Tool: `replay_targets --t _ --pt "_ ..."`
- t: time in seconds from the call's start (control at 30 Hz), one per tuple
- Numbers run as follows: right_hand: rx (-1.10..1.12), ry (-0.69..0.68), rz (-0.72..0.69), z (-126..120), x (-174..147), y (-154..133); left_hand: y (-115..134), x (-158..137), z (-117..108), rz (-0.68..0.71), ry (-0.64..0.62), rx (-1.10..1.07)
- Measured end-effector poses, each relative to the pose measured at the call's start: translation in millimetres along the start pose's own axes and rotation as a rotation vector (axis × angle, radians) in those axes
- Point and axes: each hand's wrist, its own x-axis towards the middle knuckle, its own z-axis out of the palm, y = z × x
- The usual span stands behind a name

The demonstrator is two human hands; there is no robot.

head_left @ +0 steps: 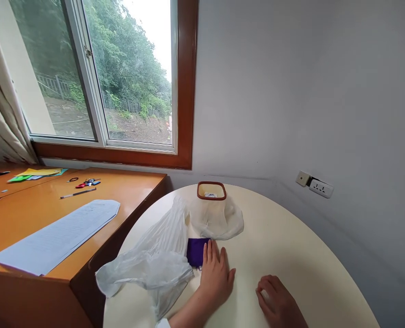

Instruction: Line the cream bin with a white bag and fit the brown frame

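Observation:
My left hand point(216, 272) lies palm down with its fingers stretched out. Its fingertips rest on the right part of a folded purple cloth point(195, 252), so that side is partly covered. A crumpled translucent white plastic bag point(154, 262) spreads left of the cloth. To the right, my right hand point(279, 301) hovers at or just above the tabletop, thumb and forefinger curled together into a ring. Nothing shows between them. Beyond the cloth stands a small bin with a brown rim point(211, 183); a clear bag hangs around it, and something white lies inside.
The round cream table point(291, 237) stands near the wall. On the left, an orange wooden desk point(134, 187) bears paper sheets point(65, 232), a pen point(78, 193), a red-and-blue cluster of small items point(89, 183) and coloured papers point(38, 173). A wall socket point(321, 188) is at right.

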Motion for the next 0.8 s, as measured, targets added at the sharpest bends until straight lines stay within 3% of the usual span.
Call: replay_targets --t 0.2,0.43,0.57,0.8 --pt "-0.044 0.129 0.054 1 -4 1 5 5 -7 0.102 0.123 -0.017" --pt "0.081 0.139 0.194 2 1 9 6 7 -16 0.16 0.196 0.012" --pt "0.113 0.153 0.138 -1 42 11 3 7 -18 0.164 0.17 -0.038" --pt "0.117 0.16 0.069 6 160 2 6 5 -24 0.162 0.008 -0.165"
